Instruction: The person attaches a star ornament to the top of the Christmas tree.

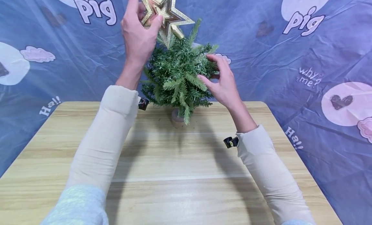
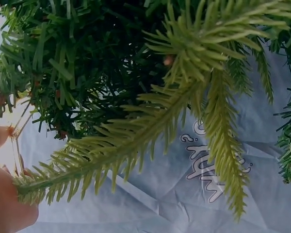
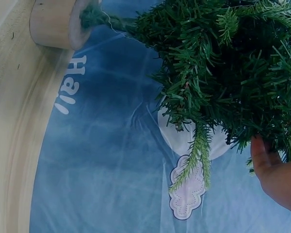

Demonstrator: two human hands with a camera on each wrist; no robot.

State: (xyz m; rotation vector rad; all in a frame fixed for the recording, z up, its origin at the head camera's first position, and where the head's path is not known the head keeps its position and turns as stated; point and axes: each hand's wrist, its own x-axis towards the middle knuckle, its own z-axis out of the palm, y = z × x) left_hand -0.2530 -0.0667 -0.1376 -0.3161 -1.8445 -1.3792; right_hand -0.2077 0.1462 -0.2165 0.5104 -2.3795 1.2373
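A small artificial Christmas tree stands upright on a round wooden base. My left hand pinches a gold star tree topper by its left side, thumb in front. The star's gold tube points down at the treetop, where sprigs hide its lower end. In the left wrist view, part of the left hand shows beside a light green sprig. My right hand holds the foliage on the tree's right side, thumb in front; in the right wrist view, branches partly cover its fingers.
The tree is near the back edge of a wooden table. Behind it hangs a wrinkled blue cloth with printed words and clouds. Small black cameras sit at both wrists.
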